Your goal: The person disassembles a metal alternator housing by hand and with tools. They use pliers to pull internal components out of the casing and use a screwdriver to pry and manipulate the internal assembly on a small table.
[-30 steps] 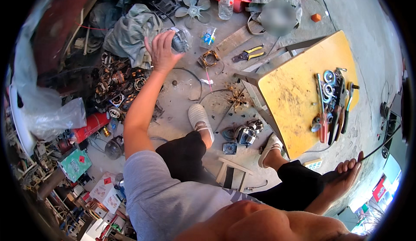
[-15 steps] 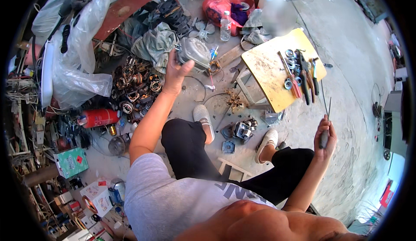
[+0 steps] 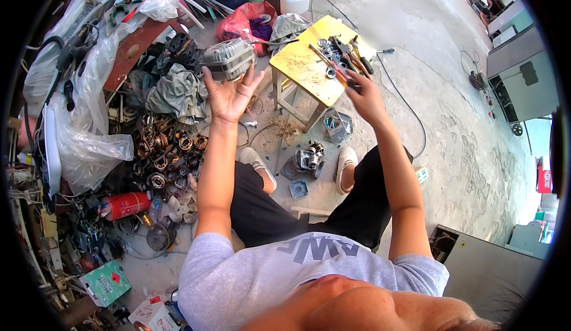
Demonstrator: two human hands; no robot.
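My left hand (image 3: 228, 100) is raised palm up, with some fingers spread. A grey ribbed motor housing (image 3: 231, 59) sits at its fingers, apparently held; some fingers are hidden by it. A thin dark rod or cord (image 3: 275, 42) shows at the housing's right side. My right hand (image 3: 364, 98) reaches over the near right edge of a small yellow-topped stool (image 3: 300, 69), its fingers bent at a red-handled tool (image 3: 340, 73). What those fingers grip is hidden. Beside them lie pliers with dark and orange handles (image 3: 358, 62) and several metal rings (image 3: 331, 73).
Motor parts (image 3: 309, 159) and a blue-grey square cover (image 3: 298, 189) lie between my feet. Leftward are a heap of copper-wound stators (image 3: 157, 146), a red cylinder (image 3: 126, 205) and plastic sheeting (image 3: 95, 135). A red bag (image 3: 238, 22) stands beyond the stool; a cable (image 3: 410, 105) crosses the floor.
My right hand has swung left from out at the right to the stool; the long thin dark-handled tool it held no longer shows there. The view has shifted right.
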